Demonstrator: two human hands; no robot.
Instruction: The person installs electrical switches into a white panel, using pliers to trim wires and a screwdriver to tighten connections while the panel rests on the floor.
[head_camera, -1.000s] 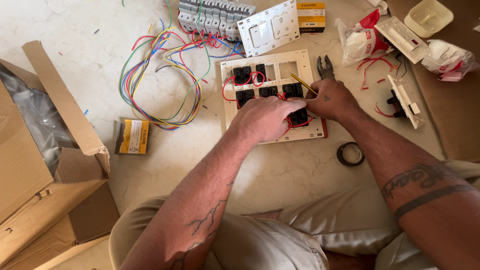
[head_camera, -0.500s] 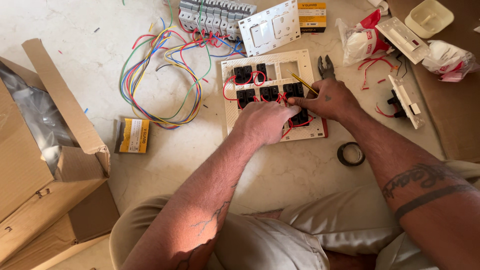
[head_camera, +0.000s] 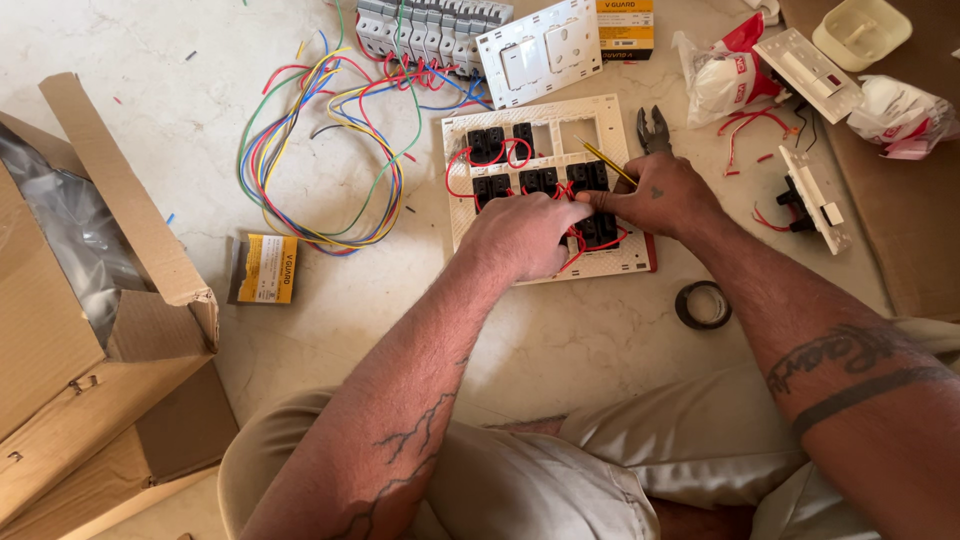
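Marble floor (head_camera: 600, 340): 2 hands (head_camera: 525, 235) (head_camera: 660, 195) over switch plate (head_camera: 470, 215), tape roll (head_camera: 703, 304) beside.

We wear beige trousers (head_camera: 560, 470) and no sleeves. Our left forearm (head_camera: 400, 400) bears a branching line tattoo; our right forearm (head_camera: 840, 370), at four o'clock, carries script and a dark band.

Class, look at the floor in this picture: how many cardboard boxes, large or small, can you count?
3. A large open cardboard box at the left edge; a small yellow box lying right of it; another small yellow box at the top edge, beside the white switch plate. More may lie outside the frame.
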